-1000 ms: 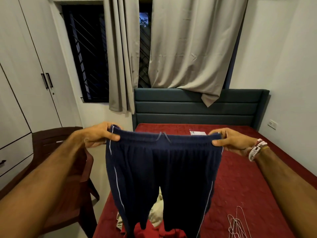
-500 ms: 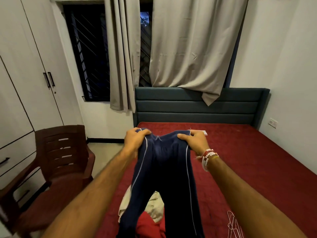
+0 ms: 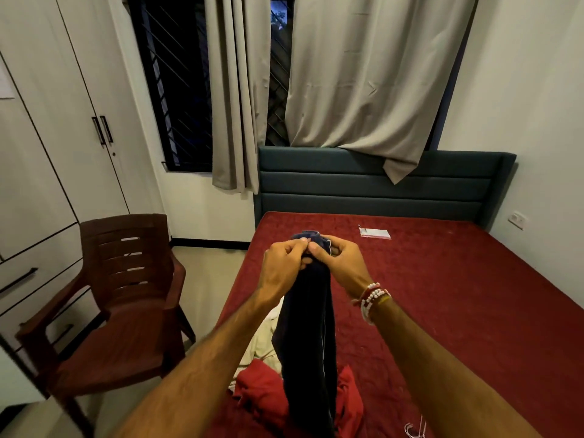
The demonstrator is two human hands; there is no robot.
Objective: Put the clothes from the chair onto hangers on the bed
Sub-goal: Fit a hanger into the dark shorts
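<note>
Left hand [image 3: 284,265] and right hand [image 3: 343,263], touching, pinch the waistband of navy white-striped trousers [image 3: 308,336]; brown plastic chair [image 3: 126,298] at 9 o'clock.

The right side of the bed [image 3: 458,295] has lots of open room for a hand to pass. Only a small white packet [image 3: 374,232] lies there, near the headboard [image 3: 363,188]. In the middle, the dark blue pants [image 3: 309,343] hang down over the red cloth [image 3: 262,387] and cream cloth [image 3: 262,339] and block the way. White hangers [image 3: 414,431] lie at the near edge. A thin strip of floor [image 3: 208,279] runs between the bed and the brown chair [image 3: 126,279].
</note>
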